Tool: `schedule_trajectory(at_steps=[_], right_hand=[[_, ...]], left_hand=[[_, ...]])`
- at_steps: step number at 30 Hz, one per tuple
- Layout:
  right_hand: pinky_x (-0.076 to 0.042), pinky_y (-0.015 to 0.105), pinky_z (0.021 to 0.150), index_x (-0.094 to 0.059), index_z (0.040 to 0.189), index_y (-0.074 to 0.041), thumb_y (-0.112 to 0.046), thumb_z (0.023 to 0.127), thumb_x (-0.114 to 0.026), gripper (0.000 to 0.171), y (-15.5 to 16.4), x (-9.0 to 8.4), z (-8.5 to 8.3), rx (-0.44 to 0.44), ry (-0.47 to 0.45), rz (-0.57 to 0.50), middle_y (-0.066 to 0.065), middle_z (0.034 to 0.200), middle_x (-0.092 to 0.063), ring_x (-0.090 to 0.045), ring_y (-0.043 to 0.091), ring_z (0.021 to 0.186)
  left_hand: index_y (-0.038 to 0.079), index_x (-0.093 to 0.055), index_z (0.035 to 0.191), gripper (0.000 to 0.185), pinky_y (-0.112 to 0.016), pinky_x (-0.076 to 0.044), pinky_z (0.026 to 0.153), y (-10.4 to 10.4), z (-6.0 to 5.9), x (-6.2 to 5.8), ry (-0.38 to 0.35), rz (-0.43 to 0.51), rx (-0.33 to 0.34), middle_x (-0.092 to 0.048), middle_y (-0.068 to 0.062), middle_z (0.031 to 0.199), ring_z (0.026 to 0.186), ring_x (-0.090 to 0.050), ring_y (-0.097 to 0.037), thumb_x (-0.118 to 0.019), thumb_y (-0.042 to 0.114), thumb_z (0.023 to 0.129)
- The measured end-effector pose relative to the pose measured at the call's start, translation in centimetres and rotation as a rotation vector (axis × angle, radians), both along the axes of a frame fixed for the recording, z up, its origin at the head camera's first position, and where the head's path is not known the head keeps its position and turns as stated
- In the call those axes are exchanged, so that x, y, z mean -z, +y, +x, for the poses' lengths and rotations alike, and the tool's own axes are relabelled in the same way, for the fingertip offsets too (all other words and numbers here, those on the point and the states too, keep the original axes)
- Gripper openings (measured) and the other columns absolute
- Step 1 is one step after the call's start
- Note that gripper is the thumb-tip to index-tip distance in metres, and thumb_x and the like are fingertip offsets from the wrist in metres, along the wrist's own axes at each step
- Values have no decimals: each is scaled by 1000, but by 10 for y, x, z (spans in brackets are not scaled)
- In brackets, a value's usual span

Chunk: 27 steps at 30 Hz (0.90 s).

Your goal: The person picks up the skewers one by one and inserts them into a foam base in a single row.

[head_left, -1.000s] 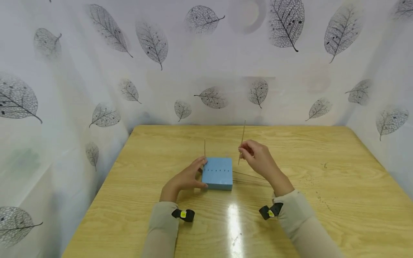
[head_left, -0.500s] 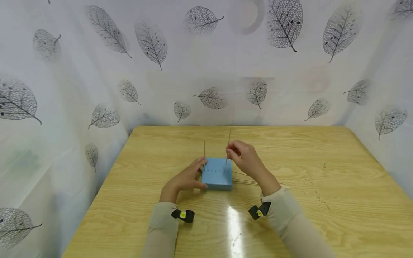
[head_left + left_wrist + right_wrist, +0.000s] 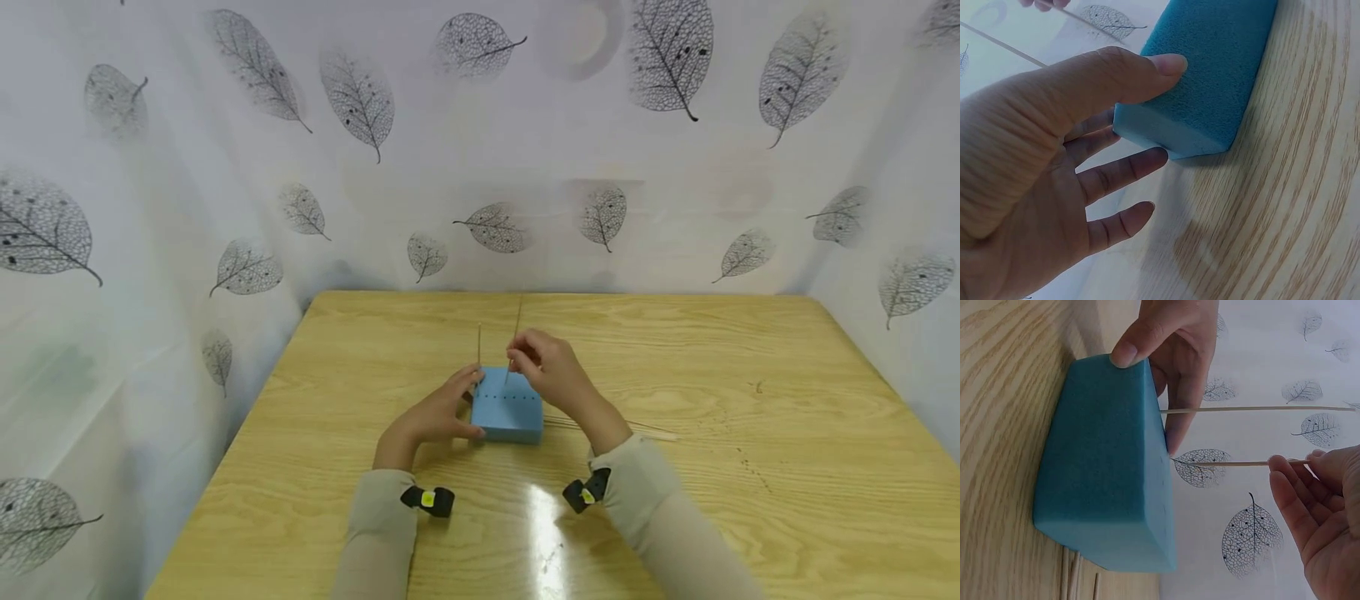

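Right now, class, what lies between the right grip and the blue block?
Part of the held stick, pointing from the right grip toward the blue block; see the right wrist view.

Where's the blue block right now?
In the head view, the blue block is on the table, between the left hand gripping it and the sticks at right.

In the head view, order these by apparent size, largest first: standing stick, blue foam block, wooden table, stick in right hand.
1. Wooden table
2. Blue foam block
3. Standing stick and held stick: unranked; both look thin, and fingers partly cover the held one.
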State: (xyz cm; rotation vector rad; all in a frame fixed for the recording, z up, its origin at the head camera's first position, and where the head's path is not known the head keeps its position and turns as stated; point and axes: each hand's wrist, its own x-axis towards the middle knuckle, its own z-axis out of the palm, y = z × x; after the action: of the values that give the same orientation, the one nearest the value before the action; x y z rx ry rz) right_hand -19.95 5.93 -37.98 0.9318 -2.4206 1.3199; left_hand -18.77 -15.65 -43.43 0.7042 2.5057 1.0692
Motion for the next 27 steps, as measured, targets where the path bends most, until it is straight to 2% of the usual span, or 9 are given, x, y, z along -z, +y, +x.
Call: schedule_trajectory(at_steps=[5,8,14,21,27], right_hand=[[-48,23,56,-59,86,-8,-6,89,-54,6,-6,2,0,-15,-33,-8,3,76,-60,-59,13,67],[-49,23,56,-59,86,-6,-8,90,-54,6,-10,3,0,-36,-47,-16,5,77,-61,-60,15,68],[-49,22,58,-60,88,-7,-9,90,-53,7,-16,5,1,-42,-71,-11,6,81,-62,-60,10,70],[-49,23,58,-59,88,-4,-11,92,-51,11,-21,11,-2,-44,-100,-5,9,82,-62,-61,10,70],[-48,22,58,-59,88,-9,-13,92,-52,9,-23,14,-2,-47,-112,17,5,81,-61,-60,11,70]], left_hand=[[9,-19,144,91,-41,-25,105,1,-1,-2,0,-2,-1,-10,-5,151,128,-31,-21,-75,24,73],[11,-19,144,91,-41,-27,104,0,-1,-1,-10,5,-2,-9,-5,151,124,-35,-21,-75,24,73],[11,-18,145,91,-41,-30,102,-1,-1,-1,-20,27,6,-10,-6,150,119,-40,-22,-74,22,74],[12,-16,145,92,-41,-32,101,-1,-1,-1,-22,32,12,-11,-4,150,118,-41,-22,-74,23,75],[14,-15,145,93,-43,-29,103,-2,-1,-1,-15,24,11,-10,-4,150,125,-34,-23,-74,25,74]])
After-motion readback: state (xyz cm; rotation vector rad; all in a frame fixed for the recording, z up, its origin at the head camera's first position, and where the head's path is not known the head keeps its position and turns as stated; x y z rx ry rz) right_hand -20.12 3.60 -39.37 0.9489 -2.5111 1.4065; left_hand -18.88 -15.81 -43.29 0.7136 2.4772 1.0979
